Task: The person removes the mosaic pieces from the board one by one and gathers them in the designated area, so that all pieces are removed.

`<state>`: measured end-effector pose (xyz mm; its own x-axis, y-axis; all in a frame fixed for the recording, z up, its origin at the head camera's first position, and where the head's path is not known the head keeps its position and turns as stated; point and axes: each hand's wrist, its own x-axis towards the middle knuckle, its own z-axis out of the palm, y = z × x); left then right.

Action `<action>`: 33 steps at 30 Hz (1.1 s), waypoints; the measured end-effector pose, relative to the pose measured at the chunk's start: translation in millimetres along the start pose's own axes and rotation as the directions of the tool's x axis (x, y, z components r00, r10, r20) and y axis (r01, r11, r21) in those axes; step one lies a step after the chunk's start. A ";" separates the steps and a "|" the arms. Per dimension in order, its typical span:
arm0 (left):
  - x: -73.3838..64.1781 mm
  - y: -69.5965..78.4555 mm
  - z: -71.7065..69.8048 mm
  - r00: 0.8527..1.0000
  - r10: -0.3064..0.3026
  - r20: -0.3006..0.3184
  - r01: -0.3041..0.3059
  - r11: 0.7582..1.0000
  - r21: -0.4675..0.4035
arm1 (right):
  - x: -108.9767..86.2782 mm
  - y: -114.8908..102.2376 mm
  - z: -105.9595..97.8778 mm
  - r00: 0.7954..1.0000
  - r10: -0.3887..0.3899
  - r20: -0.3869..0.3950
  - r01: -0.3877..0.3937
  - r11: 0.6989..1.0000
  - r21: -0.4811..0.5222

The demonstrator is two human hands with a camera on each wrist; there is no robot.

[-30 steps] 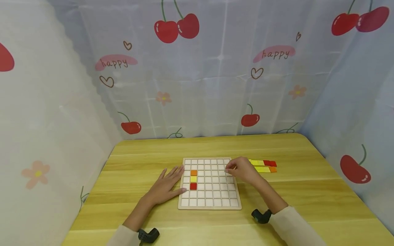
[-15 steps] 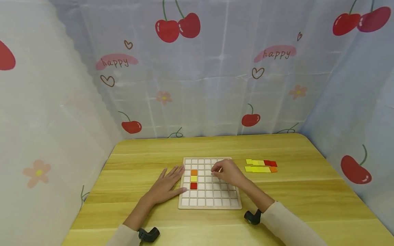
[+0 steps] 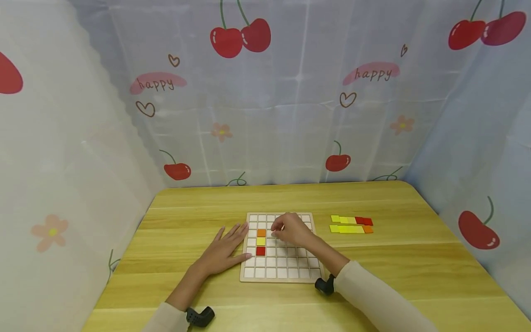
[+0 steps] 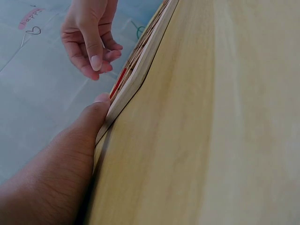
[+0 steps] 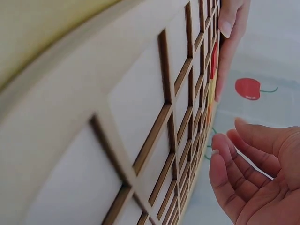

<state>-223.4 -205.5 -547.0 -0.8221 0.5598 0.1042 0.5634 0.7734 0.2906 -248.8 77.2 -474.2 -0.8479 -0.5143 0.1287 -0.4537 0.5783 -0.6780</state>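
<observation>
My left hand (image 3: 224, 253) lies with fingers spread at the left edge of a square wooden grid board (image 3: 282, 280); its thumb (image 4: 96, 112) rests on the board's edge in the left wrist view. My right hand (image 3: 292, 229) hovers over the upper part of the grid, fingers loosely bent. A gap shows between thumb and fingertips in the right wrist view, and I see nothing held there. Just left of it, three square tiles sit in one column of cells: an orange tile (image 3: 261, 233), a yellow tile (image 3: 261, 241) and a red tile (image 3: 260, 251).
Right of the board, two rows of tiles lie on the wooden table (image 3: 199, 203). The far row (image 3: 348, 220) is yellow and red; the near row (image 3: 348, 229) is yellow with orange at its right end. A cherry-print curtain (image 3: 286, 115) surrounds the table.
My right hand has moved left across the board, from its right edge towards the column of coloured tiles, uncovering the tile rows. The left hand has stayed put.
</observation>
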 end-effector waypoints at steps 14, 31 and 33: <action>2.3 -2.4 3.0 1.000 0.002 0.001 -0.002 1.000 0.013 | 23.7 3.2 9.9 0.998 0.010 0.056 -0.007 0.999 -0.046; 1.6 -2.6 4.0 1.000 -0.006 0.001 0.006 1.000 0.017 | 31.4 3.0 14.5 0.995 0.052 0.085 -0.050 0.998 -0.027; 1.6 -2.4 3.9 1.000 -0.006 0.003 0.006 1.000 0.012 | 32.1 3.7 15.0 0.996 0.042 0.079 -0.039 0.998 -0.045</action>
<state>-225.7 -205.3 -551.2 -0.8251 0.5561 0.0993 0.5595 0.7802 0.2797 -273.5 53.4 -483.5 -0.8420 -0.5379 0.0421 -0.4321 0.6256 -0.6496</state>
